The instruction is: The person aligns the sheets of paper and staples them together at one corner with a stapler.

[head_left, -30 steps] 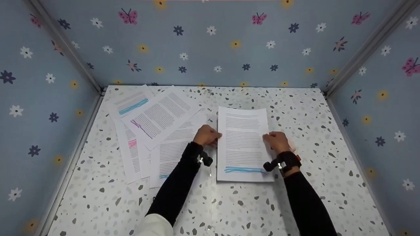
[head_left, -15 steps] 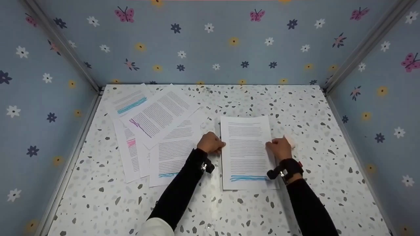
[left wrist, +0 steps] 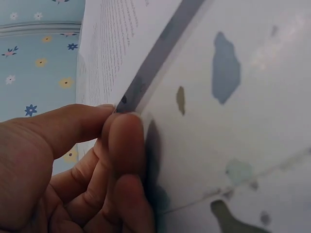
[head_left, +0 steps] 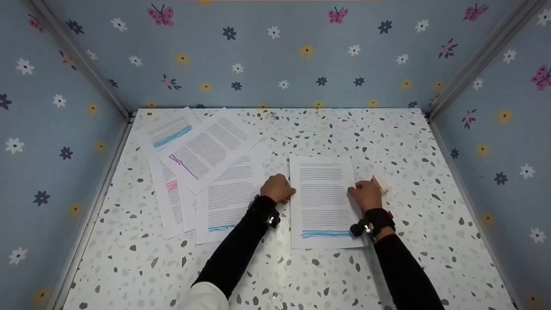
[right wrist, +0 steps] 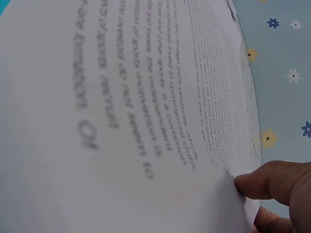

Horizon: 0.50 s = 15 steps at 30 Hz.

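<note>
A printed sheet of paper (head_left: 323,198) with a blue highlighter stroke near its bottom edge lies upright in front of me, right of the table's middle. My left hand (head_left: 277,188) pinches its left edge between thumb and curled fingers; the left wrist view shows the thumb tip (left wrist: 104,108) on the edge, with a dark shadow strip under the paper. On the opposite side my right hand (head_left: 366,194) pinches the right edge, thumb on top, and the sheet (right wrist: 146,121) bows slightly in the right wrist view.
Several printed sheets (head_left: 211,150) lie fanned and overlapping at the left, with blue, pink and purple marks. A small pale pink object (head_left: 380,184) sits just beyond my right hand. Flower-patterned walls (head_left: 275,51) enclose the speckled table (head_left: 335,284) on three sides.
Both hands have brought the sheet toward me and slightly to the right, then it stays nearly in place over the last half second. The pink object shows more now. The fanned sheets have not moved.
</note>
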Available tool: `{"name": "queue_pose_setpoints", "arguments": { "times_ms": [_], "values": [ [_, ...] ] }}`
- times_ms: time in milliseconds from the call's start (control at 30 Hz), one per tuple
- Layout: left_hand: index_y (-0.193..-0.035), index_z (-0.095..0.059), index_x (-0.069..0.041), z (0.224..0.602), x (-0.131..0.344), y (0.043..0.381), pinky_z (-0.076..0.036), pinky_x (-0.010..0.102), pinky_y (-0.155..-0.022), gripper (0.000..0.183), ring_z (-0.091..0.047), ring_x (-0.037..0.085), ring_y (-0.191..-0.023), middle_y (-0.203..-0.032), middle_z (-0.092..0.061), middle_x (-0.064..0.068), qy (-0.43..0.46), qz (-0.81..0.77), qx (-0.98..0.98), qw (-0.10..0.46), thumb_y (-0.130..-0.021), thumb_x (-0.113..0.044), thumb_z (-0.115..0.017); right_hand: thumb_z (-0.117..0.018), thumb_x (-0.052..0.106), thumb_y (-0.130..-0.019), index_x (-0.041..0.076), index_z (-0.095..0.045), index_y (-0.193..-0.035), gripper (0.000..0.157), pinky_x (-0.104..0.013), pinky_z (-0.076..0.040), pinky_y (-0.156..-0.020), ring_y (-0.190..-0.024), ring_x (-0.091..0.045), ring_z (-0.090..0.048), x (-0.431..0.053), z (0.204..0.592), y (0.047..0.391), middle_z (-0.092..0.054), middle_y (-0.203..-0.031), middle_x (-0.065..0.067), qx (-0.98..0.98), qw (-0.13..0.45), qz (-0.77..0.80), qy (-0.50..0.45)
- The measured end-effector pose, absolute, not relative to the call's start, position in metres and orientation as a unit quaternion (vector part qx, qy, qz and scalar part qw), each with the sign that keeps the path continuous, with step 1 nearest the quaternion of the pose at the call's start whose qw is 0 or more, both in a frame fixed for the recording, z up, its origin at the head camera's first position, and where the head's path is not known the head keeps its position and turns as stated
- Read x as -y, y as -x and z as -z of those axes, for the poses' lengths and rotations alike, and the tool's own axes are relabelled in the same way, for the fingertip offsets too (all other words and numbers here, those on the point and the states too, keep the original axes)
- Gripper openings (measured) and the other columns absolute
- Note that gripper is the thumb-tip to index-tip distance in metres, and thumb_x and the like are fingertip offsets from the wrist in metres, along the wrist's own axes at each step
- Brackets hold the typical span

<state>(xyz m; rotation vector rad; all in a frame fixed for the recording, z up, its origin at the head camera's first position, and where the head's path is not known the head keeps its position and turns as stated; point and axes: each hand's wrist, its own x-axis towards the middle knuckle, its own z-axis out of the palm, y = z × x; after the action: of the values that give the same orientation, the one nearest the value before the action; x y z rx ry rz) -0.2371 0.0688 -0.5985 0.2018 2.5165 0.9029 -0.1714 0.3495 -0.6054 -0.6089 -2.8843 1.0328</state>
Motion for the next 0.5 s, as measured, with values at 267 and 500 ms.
{"name": "queue_pose_setpoints", "arguments": {
  "times_ms": [267, 500],
  "values": [
    [-0.053, -0.061, -0.013, 0.5985, -0.072, 0.2396, -0.039, 0.028, -0.043, 0.039, -0.057, 0.015, -0.043, -0.045, -0.057, -0.001, -0.066, -0.306, -0.923, 0.224, -0.088, -0.021, -0.075, -0.068, 0.016, -0.087, -0.004, -0.069, -0.09, 0.02, -0.043, -0.045, -0.071, -0.079, -0.033, -0.06, -0.3482, 0.6009, 0.1714, -0.07, -0.092, -0.019, 0.935, -0.005, -0.302, 0.186],
    [-0.055, -0.065, -0.01, 0.5993, -0.0712, 0.2393, -0.039, 0.028, -0.044, 0.04, -0.056, 0.016, -0.042, -0.044, -0.057, 0.001, -0.068, -0.302, -0.924, 0.222, -0.09, -0.025, -0.076, -0.07, 0.026, -0.09, 0.005, -0.058, -0.075, 0.028, -0.033, -0.034, -0.057, -0.061, -0.022, -0.046, -0.3545, 0.6041, 0.1705, -0.056, -0.068, -0.008, 0.942, -0.023, -0.28, 0.182]
  ]
}}
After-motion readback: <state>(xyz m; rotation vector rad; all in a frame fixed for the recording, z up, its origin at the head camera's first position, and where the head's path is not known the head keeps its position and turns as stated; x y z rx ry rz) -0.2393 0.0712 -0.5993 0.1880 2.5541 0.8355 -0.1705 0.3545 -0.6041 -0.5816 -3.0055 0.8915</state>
